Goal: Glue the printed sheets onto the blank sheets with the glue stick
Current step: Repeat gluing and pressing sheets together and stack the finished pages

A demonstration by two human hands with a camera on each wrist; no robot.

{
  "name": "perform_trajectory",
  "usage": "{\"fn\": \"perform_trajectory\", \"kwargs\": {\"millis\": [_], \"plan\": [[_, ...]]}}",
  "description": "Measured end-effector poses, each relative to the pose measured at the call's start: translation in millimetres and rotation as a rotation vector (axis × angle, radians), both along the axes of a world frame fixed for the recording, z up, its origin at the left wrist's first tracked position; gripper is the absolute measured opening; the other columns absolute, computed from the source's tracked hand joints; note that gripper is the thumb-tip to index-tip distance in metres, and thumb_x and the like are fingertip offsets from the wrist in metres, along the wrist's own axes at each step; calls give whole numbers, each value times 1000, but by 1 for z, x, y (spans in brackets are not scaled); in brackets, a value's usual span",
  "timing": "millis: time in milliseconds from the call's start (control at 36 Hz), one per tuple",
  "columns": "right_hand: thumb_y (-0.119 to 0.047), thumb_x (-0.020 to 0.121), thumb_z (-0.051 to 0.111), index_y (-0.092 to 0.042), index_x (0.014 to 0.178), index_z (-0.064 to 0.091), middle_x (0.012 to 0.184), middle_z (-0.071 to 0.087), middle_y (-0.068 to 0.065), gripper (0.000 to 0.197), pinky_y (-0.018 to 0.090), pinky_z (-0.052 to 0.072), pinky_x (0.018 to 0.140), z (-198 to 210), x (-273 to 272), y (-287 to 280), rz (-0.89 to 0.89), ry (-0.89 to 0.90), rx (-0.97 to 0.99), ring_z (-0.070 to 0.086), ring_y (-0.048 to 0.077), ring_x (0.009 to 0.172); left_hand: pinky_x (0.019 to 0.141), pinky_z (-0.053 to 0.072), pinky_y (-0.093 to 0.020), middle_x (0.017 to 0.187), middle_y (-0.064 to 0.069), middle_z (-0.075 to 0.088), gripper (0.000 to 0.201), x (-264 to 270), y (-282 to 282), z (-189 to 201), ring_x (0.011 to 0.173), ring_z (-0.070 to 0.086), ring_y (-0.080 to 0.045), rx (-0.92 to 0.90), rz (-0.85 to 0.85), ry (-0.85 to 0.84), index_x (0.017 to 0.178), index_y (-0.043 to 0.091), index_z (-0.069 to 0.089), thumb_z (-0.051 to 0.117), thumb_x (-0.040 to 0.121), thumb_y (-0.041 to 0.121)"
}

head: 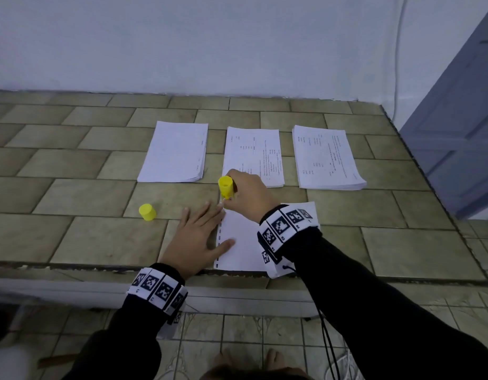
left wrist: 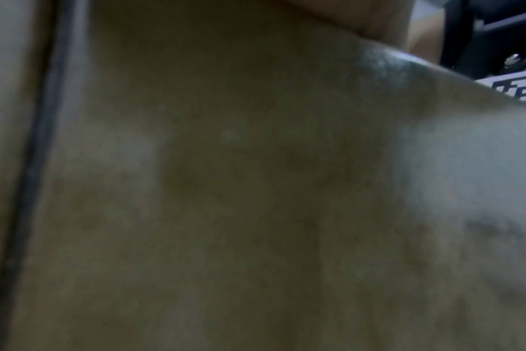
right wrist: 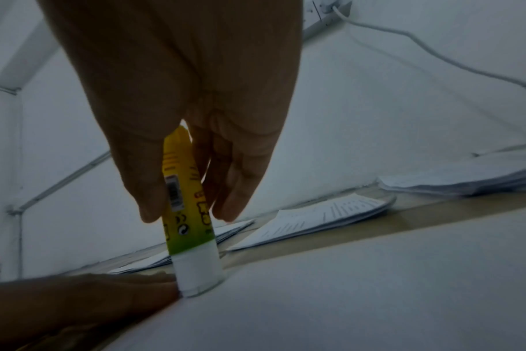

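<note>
My right hand [head: 247, 193] grips the uncapped yellow glue stick [head: 226, 187] upright, its white tip [right wrist: 197, 276] pressed on the far left corner of a white sheet [head: 244, 242] lying at the counter's front edge. My left hand [head: 199, 237] lies flat with straight fingers, thumb and fingertips on the sheet's left edge. The glue stick's yellow cap [head: 147, 212] lies on the counter to the left. Behind stand three stacks: blank sheets [head: 174, 152], printed sheets [head: 253, 156] and more printed sheets [head: 326, 157]. The left wrist view is dark and blurred.
The tiled counter [head: 72, 187] ends at a white wall behind and drops off at its right edge [head: 429, 193] beside a grey door [head: 456, 119]. A white cable [right wrist: 436, 57] runs along the wall. My bare feet [head: 245, 360] show on the floor tiles below.
</note>
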State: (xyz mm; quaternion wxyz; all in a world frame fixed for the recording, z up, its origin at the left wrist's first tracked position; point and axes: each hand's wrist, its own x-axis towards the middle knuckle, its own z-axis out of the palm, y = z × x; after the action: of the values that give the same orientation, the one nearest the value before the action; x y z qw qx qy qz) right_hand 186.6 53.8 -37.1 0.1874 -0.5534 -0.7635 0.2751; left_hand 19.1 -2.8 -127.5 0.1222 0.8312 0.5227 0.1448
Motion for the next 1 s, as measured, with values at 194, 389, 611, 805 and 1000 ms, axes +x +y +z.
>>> {"fn": "perform_trajectory", "kwargs": {"millis": [194, 389, 611, 805, 1000], "plan": [[-13, 88, 64, -4, 109, 50, 93, 65, 15, 26, 35, 49, 73, -3, 9, -7, 7, 31, -13, 59, 27, 84, 120, -3, -44, 159, 11, 26, 91, -1, 1, -5, 150, 13, -12, 34, 4, -16, 150, 17, 39, 24, 86, 80], [-15, 86, 65, -8, 101, 48, 91, 64, 14, 23, 37, 50, 72, -2, 45, -13, -86, -28, 5, 60, 29, 86, 120, -7, -38, 158, 10, 29, 87, 0, -1, -3, 150, 13, -11, 31, 23, -20, 150, 18, 39, 30, 85, 75], [-13, 83, 67, -11, 91, 49, 86, 65, 11, 19, 39, 52, 75, -7, 118, -27, -297, 41, 13, 63, 27, 82, 121, -7, -39, 159, 11, 26, 87, -1, -1, -4, 150, 10, -8, 21, 25, -3, 152, 18, 36, 28, 85, 73], [-7, 84, 68, -8, 91, 52, 87, 66, 10, 17, 34, 51, 74, -13, 152, -30, -387, 82, 49, 64, 25, 84, 121, -9, -38, 160, 10, 25, 87, 0, -2, -2, 150, 8, -7, 8, 25, -1, 152, 18, 35, 27, 85, 73], [-7, 79, 72, -8, 90, 54, 84, 67, 2, 21, 30, 54, 76, -4, 130, -37, -324, 229, 115, 66, 14, 81, 122, -6, -43, 162, 10, 19, 103, 1, -2, 0, 151, 4, -8, -9, 15, 74, 155, 18, 27, 19, 79, 87]]}}
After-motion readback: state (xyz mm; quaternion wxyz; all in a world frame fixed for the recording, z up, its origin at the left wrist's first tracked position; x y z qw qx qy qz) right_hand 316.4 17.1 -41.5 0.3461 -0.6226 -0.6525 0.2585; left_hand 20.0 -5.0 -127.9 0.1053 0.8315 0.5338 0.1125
